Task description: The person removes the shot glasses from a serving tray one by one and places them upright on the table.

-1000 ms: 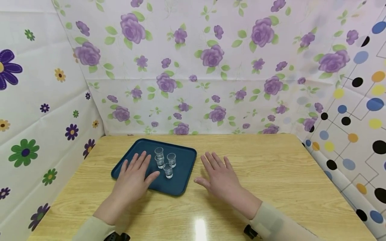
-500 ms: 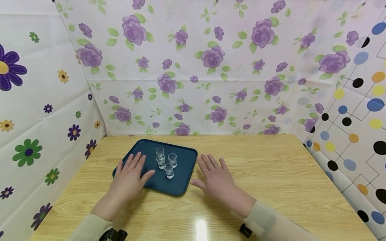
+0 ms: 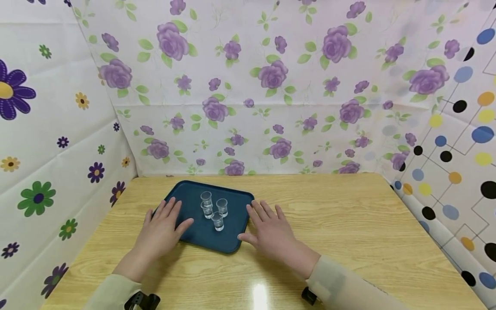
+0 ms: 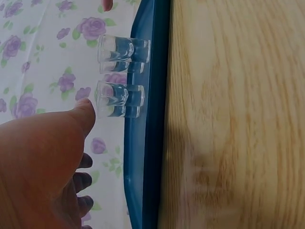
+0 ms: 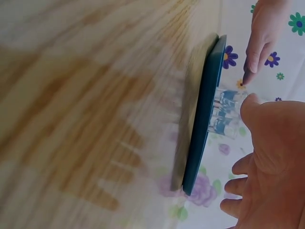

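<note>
The left hand (image 3: 159, 230) has its fingers straight and slightly spread, thumb out, holding nothing; it hovers over the near left side of a tray (image 3: 237, 228). The right hand (image 3: 271, 232), equally flat and unfurled, hovers by the tray's right edge. Between them the tray bears four small clear glasses (image 3: 218, 221), upright and clustered, flared at the rim; whether they contain liquid cannot be told. The tray is dark blue, smooth, rectangular, with rounded corners and a raised lip, lying on a pale wood-grained counter (image 3: 341, 211). Pale sleeves (image 3: 341, 280) cover both forearms, which angle inward.
</note>
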Demonstrator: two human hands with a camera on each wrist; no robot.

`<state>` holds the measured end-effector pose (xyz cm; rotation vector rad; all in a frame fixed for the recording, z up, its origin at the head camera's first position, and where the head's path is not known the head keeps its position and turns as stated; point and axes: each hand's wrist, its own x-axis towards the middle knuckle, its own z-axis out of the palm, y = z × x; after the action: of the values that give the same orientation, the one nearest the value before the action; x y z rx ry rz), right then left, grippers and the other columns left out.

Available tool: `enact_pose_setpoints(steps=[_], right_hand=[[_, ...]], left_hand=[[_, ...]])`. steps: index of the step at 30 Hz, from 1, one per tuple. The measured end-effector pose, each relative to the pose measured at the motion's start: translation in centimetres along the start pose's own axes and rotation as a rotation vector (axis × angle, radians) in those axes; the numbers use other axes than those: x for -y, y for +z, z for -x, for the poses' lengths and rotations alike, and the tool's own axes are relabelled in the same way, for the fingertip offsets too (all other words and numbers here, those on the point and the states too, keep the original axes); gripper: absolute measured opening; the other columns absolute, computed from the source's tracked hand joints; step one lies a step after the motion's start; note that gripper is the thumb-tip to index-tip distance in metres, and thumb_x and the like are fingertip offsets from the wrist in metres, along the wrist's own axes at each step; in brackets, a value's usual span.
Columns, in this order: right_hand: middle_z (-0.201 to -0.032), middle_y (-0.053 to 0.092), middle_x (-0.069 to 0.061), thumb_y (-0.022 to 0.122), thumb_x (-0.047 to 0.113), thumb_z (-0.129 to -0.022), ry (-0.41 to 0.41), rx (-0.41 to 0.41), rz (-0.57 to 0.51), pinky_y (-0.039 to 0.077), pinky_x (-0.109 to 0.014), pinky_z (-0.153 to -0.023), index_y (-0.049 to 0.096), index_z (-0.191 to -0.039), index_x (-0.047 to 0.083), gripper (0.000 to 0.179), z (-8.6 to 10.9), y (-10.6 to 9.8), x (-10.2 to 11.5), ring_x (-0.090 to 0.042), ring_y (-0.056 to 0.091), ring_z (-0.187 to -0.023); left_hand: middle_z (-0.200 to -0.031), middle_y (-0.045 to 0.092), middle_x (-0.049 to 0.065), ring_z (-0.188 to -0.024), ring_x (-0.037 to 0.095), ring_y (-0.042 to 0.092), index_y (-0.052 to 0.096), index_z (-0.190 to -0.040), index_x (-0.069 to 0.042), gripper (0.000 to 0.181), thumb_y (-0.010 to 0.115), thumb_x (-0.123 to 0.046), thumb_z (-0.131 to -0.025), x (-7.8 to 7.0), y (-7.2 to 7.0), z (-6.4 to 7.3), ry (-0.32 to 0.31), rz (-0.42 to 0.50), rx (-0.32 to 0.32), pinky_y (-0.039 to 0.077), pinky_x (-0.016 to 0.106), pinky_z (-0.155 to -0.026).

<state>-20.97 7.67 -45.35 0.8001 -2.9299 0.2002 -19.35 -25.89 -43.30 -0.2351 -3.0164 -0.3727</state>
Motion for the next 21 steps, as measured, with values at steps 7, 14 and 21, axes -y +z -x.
enact_pose_setpoints(steps=[7, 14, 21], right_hand=[[-0.179, 0.032, -0.014, 0.052, 0.073, -0.108, -0.008, 0.017, 0.003, 0.025, -0.068, -0.131, 0.037, -0.174, 0.011, 0.092, -0.5, 0.2, 0.5, -0.037, 0.029, -0.166], [-0.18, 0.031, -0.012, 0.049, 0.074, -0.108, 0.004, 0.066, 0.015, 0.026, -0.067, -0.131, 0.037, -0.174, 0.012, 0.092, -0.8, 0.2, 1.3, -0.035, 0.027, -0.166], [-0.18, 0.031, -0.009, 0.046, 0.077, -0.107, 0.007, 0.107, 0.033, 0.025, -0.066, -0.132, 0.035, -0.175, 0.015, 0.093, -1.1, 0.6, 1.7, -0.034, 0.026, -0.167]], left_hand=[[-0.175, 0.026, 0.033, -0.162, 0.057, 0.017, 0.038, -0.168, 0.006, 0.085, 0.053, -0.058, -0.114, 0.7, -0.4, -0.4, -0.002, 0.012, 0.009, 0.008, 0.083, -0.125], [-0.174, 0.026, 0.035, -0.162, 0.058, 0.016, 0.038, -0.168, 0.007, 0.086, 0.054, -0.058, -0.114, 1.3, -0.4, -0.5, -0.02, 0.015, 0.028, 0.008, 0.084, -0.124], [-0.173, 0.026, 0.036, -0.16, 0.061, 0.018, 0.039, -0.166, 0.009, 0.086, 0.054, -0.057, -0.114, 1.9, -0.2, -0.7, -0.034, 0.008, 0.038, 0.011, 0.084, -0.124]])
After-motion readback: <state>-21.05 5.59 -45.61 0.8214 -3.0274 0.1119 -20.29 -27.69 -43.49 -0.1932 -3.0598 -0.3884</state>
